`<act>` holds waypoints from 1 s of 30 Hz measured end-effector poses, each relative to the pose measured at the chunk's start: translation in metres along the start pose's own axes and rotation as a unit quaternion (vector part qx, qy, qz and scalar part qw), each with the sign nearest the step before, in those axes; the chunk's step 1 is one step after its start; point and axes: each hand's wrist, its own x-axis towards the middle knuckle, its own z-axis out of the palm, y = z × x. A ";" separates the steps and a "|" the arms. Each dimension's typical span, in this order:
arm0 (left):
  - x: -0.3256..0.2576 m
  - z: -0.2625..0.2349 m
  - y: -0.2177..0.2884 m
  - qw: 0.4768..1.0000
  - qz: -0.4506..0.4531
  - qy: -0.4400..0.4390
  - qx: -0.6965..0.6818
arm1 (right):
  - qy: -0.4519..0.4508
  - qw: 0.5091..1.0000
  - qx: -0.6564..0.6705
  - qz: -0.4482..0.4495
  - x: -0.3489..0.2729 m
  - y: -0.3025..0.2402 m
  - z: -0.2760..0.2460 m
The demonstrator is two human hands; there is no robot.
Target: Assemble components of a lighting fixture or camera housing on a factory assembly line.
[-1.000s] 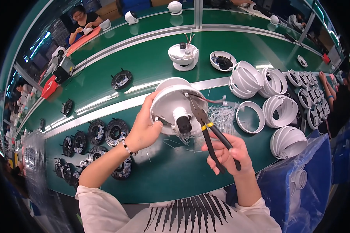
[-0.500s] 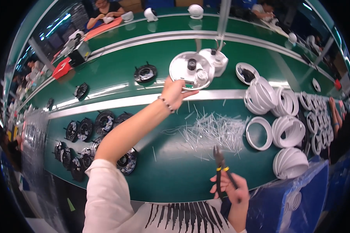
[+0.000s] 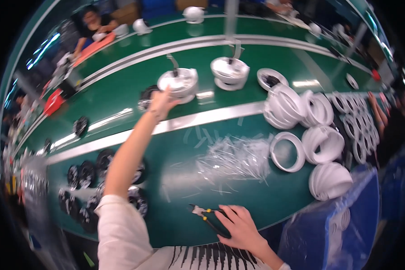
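Note:
My left hand (image 3: 161, 104) reaches over the far strip of the bench, its thumb and fingers at the near-left side of a white round housing (image 3: 184, 90). A pale strap stands up from the housing. Slight blur softens the fingertips, but they appear closed on its edge. Behind that hand a black round part (image 3: 146, 96) is partly hidden. Low over the near bench, my right hand (image 3: 242, 229) has its fingers around the black handles of a pair of cutting pliers (image 3: 198, 210). The pliers have yellow bands and point left with their handles spread.
A second white housing (image 3: 229, 74) stands to the right. Clear plastic strips (image 3: 234, 159) lie heaped mid-bench. White rings (image 3: 287, 152) are stacked at right, above a blue plastic-lined bin (image 3: 333, 225). Several black round parts (image 3: 87, 173) sit at left. Other people work across the bench.
My left hand has moved left with the white housing, which now sits more upright. My right hand has turned palm down, swinging the pliers from upright to pointing left. The whole view has shifted.

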 end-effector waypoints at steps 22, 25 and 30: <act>0.054 -0.060 -0.003 0.973 -0.054 0.150 0.169 | 0.212 0.919 -0.260 0.209 -0.005 0.122 -0.081; 0.037 -0.056 -0.002 0.987 -0.085 0.125 0.057 | 0.263 0.921 -0.235 0.167 -0.001 0.104 -0.081; 0.018 -0.053 -0.007 0.988 -0.144 0.053 0.003 | 0.284 0.947 -0.149 -0.001 0.017 0.023 -0.075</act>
